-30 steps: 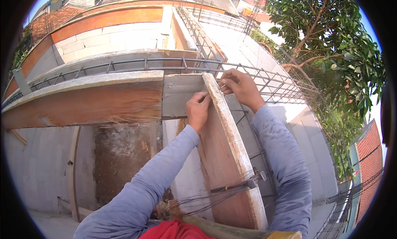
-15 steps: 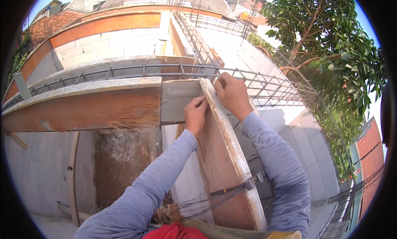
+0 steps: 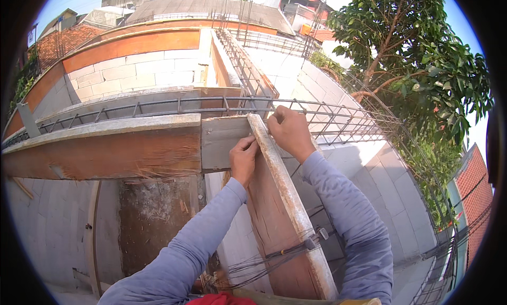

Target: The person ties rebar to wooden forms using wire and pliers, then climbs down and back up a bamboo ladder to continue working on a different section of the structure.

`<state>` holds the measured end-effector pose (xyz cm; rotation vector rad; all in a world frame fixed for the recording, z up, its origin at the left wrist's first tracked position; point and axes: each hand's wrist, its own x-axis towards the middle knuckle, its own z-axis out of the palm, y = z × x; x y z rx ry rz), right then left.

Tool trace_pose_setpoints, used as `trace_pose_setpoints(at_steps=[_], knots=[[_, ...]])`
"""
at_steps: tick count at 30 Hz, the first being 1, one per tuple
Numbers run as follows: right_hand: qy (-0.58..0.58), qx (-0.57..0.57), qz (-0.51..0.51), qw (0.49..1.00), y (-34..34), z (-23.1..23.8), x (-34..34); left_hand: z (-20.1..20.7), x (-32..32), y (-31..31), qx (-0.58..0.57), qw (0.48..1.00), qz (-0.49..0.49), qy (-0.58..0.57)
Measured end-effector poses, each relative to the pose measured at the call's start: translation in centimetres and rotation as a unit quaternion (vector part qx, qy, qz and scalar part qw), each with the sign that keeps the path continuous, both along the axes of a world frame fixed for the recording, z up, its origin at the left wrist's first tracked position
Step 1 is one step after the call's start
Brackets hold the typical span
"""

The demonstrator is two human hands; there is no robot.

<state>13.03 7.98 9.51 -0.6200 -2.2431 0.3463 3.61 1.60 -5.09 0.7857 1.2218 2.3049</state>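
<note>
A reddish plywood formwork panel (image 3: 269,212) with a pale, worn top edge stands between my hands, running away from me. My left hand (image 3: 244,161) is on its left face near the far end, fingers pinched together. Over the other side, my right hand (image 3: 293,135) is closed in a pinch right by the top edge, just below the steel rebar cage (image 3: 222,103). Whatever the fingers hold is too small or hidden to make out. Nearer to me, a bundle of thin dark tie wire (image 3: 253,267) and a dark metal hand tool (image 3: 317,236) lie across the panel.
A second formwork panel (image 3: 121,149) crosses at the far left. Block walls (image 3: 388,194) and more rebar stand to the right, with a leafy tree (image 3: 412,67) behind. Below left lies a deep drop to a dirt floor (image 3: 153,215).
The view has tilted up slightly, so everything sits lower in the picture. My right hand's fingers have come down closer to the panel's top edge; the left hand stays at the panel's face.
</note>
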Motion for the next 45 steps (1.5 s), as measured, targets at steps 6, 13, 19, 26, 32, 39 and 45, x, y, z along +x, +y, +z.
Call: trace_pose_setpoints(at_steps=[6,13,19,26,32,39,45], knots=[[0.029,-0.007,-0.032,0.999,0.3,-0.6,-0.1,-0.5,-0.9,0.4,-0.009,1.0,-0.012,0.015],[-0.01,-0.191,0.002,0.982,0.6,0.7,-0.1,-1.1,-1.5,0.5,0.015,0.998,-0.058,-0.009],[-0.094,-0.348,0.142,0.922,2.6,2.5,2.1,-1.2,-1.7,1.0,0.039,0.989,-0.106,-0.091],[-0.026,-0.304,0.155,0.94,2.1,0.4,1.4,1.0,-3.4,0.1,0.031,0.941,-0.26,-0.215],[0.022,-0.305,0.155,0.939,1.7,-0.9,1.6,1.2,-4.2,0.4,0.0,0.934,-0.283,-0.22],[0.066,-0.301,0.141,0.941,0.9,-1.7,1.7,2.0,-3.8,0.1,-0.011,0.939,-0.278,-0.201],[0.06,-0.349,0.153,0.923,1.6,-1.7,1.4,1.1,-3.1,0.4,-0.03,0.95,-0.217,-0.221]])
